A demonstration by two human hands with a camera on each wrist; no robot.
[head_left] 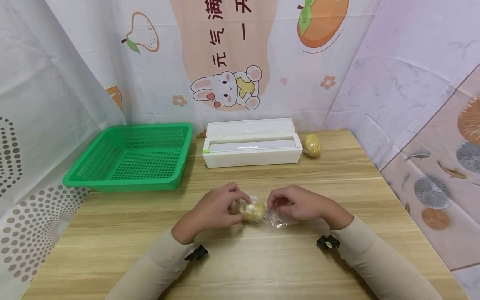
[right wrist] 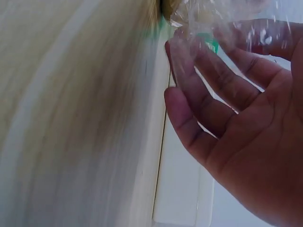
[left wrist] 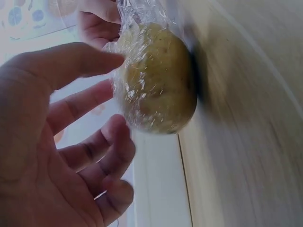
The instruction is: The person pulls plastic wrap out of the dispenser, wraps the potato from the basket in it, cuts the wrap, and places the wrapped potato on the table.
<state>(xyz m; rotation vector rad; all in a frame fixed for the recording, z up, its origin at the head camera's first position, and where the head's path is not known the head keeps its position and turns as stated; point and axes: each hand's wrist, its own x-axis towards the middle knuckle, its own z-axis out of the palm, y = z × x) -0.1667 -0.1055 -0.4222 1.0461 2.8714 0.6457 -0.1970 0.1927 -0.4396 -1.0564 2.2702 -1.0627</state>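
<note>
A yellowish potato (head_left: 255,211) in clear plastic wrap lies on the wooden table between both hands. My left hand (head_left: 219,208) holds it at its left end, index finger over the top and thumb at the near side; in the left wrist view the thumb (left wrist: 102,60) touches the crinkled film while the lower fingers curl loosely beside it. At the potato's other end, my right hand (head_left: 300,203) pinches the loose plastic wrap (head_left: 280,220). Film also drapes over the right fingers (right wrist: 208,94) in the right wrist view, partly blurring the fingertips.
A white wrap dispenser box (head_left: 253,157) with its lid raised stands behind the hands. Right of it sits another wrapped potato (head_left: 312,145). To the left is a green plastic basket (head_left: 123,185). Printed curtains border the table's back and sides.
</note>
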